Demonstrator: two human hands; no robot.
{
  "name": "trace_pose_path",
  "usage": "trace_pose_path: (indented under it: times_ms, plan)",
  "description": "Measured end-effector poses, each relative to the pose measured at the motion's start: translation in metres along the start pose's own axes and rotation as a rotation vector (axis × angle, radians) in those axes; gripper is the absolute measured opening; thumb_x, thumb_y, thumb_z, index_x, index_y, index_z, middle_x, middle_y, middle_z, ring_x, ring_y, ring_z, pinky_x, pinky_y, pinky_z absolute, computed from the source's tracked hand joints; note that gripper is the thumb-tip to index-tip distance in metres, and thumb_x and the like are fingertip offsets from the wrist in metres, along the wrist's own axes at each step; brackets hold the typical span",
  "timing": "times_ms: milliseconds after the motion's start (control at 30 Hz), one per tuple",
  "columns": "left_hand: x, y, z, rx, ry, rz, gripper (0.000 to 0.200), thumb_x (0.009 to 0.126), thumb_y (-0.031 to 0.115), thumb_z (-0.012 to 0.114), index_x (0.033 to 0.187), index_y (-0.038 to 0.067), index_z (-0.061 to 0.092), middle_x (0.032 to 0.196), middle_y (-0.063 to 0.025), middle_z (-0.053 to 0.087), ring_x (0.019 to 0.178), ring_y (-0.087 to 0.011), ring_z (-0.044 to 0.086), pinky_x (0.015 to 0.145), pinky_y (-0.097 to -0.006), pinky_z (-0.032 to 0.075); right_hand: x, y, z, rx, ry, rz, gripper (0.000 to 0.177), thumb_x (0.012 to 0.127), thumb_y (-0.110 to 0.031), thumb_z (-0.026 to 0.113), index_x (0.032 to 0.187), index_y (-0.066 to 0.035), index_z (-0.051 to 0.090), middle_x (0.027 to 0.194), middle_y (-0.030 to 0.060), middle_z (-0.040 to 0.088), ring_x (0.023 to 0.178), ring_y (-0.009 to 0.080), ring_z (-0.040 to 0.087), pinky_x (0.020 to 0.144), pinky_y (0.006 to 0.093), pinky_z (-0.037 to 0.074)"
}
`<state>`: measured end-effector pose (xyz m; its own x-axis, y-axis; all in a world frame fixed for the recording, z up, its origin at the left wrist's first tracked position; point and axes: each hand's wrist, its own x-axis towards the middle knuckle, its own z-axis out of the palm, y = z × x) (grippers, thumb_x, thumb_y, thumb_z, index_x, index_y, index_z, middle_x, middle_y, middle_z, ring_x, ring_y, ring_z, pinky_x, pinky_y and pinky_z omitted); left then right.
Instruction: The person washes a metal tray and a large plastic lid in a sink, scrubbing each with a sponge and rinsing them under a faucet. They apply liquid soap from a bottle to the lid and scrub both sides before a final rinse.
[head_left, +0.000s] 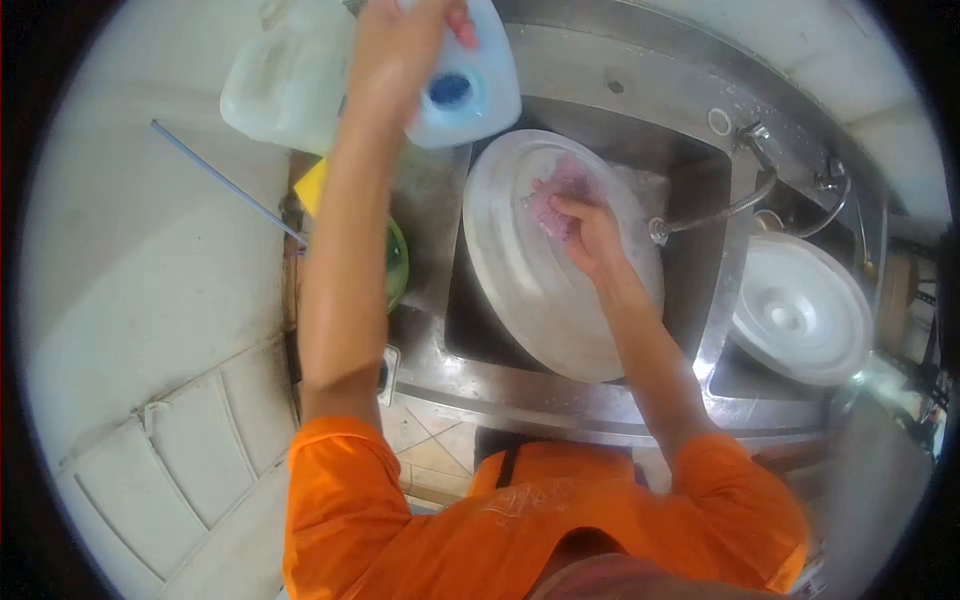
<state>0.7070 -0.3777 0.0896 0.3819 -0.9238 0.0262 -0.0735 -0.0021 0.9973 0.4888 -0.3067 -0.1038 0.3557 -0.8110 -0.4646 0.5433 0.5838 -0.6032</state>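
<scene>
My left hand is closed at the top of a pale blue plastic jug, its fingers curled at the handle area, which the hand partly hides. A dark blue round cap or mouth shows on the jug's near side. In the left sink basin leans a large round metal lid, tilted and wet-looking. Pressed against the lid's upper part, my right hand grips a pink mesh scrubber, thumb on top.
A second whitish jug stands at the left. Beside my left forearm are a yellow cloth or sponge and a green bowl. Faucet hoses reach over the basin's right side. The right basin holds a white round lid.
</scene>
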Motion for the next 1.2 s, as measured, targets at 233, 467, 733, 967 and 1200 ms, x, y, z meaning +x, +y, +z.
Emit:
trace_pose_path:
  times_ms: [233,467,733,967,1200]
  plan:
    - [-0.103,-0.079,0.041,-0.146,0.119,0.294,0.019,0.087,0.007,0.066,0.1,-0.002,0.054,0.07,-0.0053,0.062,0.061,-0.015,0.061,0.059,-0.0292,0.05,-0.042,0.014,0.025,0.239,-0.03,0.098,0.045,0.098,-0.027,0.054,0.135,-0.003,0.047,0.129,0.0132,0.057,0.113,0.0255,0.059,0.098,0.0436,0.049]
    - [-0.154,-0.157,0.048,-0.058,0.093,0.408,0.012,0.085,0.007,0.069,0.088,0.0,0.06,0.072,-0.0072,0.063,0.065,-0.0144,0.061,0.062,-0.0296,0.049,-0.056,0.018,0.015,0.452,-0.112,0.331,0.063,0.101,-0.056,0.039,0.137,-0.006,0.047,0.13,0.0104,0.057,0.119,0.0263,0.054,0.102,0.0461,0.043]
    - [-0.175,-0.152,0.053,-0.269,0.108,0.34,0.011,0.086,0.004,0.069,0.086,0.001,0.059,0.076,-0.0073,0.063,0.064,-0.0143,0.059,0.06,-0.0277,0.049,-0.054,0.034,0.002,0.285,0.019,0.331,0.054,0.101,-0.05,0.043,0.127,-0.004,0.057,0.112,0.0066,0.064,0.103,0.0194,0.06,0.094,0.0352,0.048]
    - [-0.136,-0.093,0.055,-0.179,0.191,0.288,0.013,0.089,0.003,0.065,0.095,0.001,0.053,0.074,-0.0051,0.06,0.061,-0.0116,0.059,0.057,-0.0258,0.047,-0.065,0.037,-0.009,-0.021,-0.047,0.194,0.031,0.093,-0.01,0.063,0.122,0.001,0.059,0.113,0.0122,0.067,0.1,0.0213,0.065,0.089,0.0328,0.052]
    - [-0.022,0.002,0.007,0.168,0.174,0.07,0.018,0.095,0.019,0.057,0.096,0.002,0.06,0.079,-0.0081,0.06,0.068,-0.0178,0.058,0.065,-0.03,0.049,-0.08,0.018,-0.038,-0.344,0.062,-0.252,0.035,0.093,-0.001,0.06,0.128,0.005,0.056,0.124,0.015,0.064,0.112,0.0229,0.063,0.095,0.0334,0.051]
